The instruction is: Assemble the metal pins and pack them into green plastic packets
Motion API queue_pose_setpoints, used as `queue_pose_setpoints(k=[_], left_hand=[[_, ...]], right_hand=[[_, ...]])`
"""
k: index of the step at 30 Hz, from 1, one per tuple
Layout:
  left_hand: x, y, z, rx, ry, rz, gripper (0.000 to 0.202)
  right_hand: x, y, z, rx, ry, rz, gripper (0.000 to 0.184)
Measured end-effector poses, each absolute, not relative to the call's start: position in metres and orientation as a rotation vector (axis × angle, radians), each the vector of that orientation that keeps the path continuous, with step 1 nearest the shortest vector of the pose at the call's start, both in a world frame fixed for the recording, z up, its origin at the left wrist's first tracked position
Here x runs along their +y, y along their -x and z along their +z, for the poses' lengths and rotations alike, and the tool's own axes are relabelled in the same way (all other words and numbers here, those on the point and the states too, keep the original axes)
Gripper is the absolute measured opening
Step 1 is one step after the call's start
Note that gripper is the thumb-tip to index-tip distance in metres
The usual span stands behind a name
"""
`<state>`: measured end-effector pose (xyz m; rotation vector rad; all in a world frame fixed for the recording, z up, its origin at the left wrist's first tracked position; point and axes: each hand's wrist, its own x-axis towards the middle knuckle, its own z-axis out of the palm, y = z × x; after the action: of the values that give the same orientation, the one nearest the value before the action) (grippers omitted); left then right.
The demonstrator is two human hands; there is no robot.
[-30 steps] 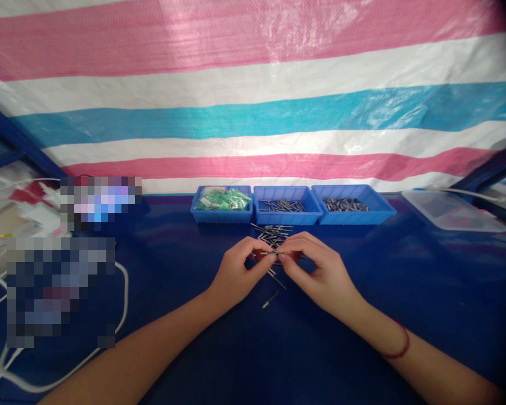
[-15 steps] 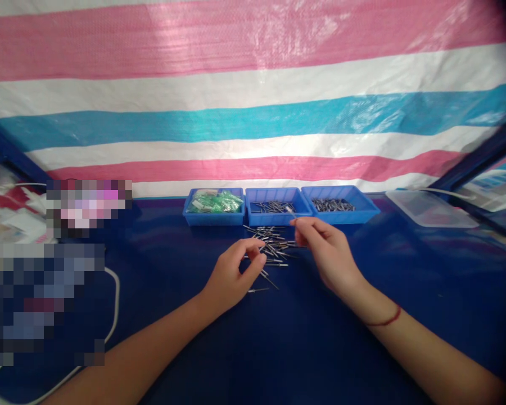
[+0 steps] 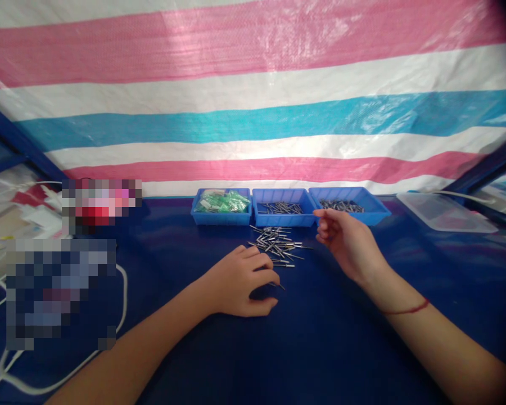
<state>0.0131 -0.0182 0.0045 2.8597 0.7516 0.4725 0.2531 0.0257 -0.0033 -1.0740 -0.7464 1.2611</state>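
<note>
Blind rivets lie in a loose pile (image 3: 278, 244) on the dark blue table. My left hand (image 3: 244, 281) is low over the pile's near edge, fingers spread and thumb apart from the index finger. A rivet's thin stem shows beside that index finger; other rivets there are hidden under the hand. My right hand (image 3: 349, 244) hovers right of the pile, in front of the right blue bin (image 3: 373, 211). Its fingers are loosely bent and no rivet shows in them. More rivets lie in the middle blue bin (image 3: 284, 219).
The left blue bin (image 3: 221, 219) holds green plastic packets. Small dark metal pieces fill part of the right bin. A clear plastic lid (image 3: 444, 212) lies at the far right. White cables (image 3: 124, 298) run along the left side. A striped sheet (image 3: 253, 124) hangs behind the table.
My right hand has moved right, away from the middle bin, and the rivet at its fingertips is gone from sight. My left hand has come nearer and opened over the near rivets.
</note>
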Motion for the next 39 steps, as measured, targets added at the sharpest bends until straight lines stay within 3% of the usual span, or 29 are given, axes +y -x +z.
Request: queue_pose_setpoints(k=[5,12,23,31,39], left_hand=[[-0.012,-0.006,0.005,0.723,-2.862,0.259,0.018],[-0.012,-0.011,-0.002,0.729,-2.869,0.225,0.020],[-0.008,-0.016,-0.014,0.988,-2.269,0.871,0.018],[-0.014,-0.023,-0.016,1.051,-1.918,0.906,0.017],[-0.013,-0.023,-0.013,1.046,-1.992,0.847,0.022]], right_hand=[[0.011,-0.239,-0.002,-1.081,1.103,1.216,0.023],[0.006,-0.235,-0.002,-1.368,1.185,1.109,0.026],[-0.007,-0.225,-0.004,-1.905,1.082,0.895,0.020],[-0.015,-0.216,-0.001,-1.892,0.956,0.902,0.014],[-0.018,-0.217,-0.005,-1.772,1.036,0.921,0.014]])
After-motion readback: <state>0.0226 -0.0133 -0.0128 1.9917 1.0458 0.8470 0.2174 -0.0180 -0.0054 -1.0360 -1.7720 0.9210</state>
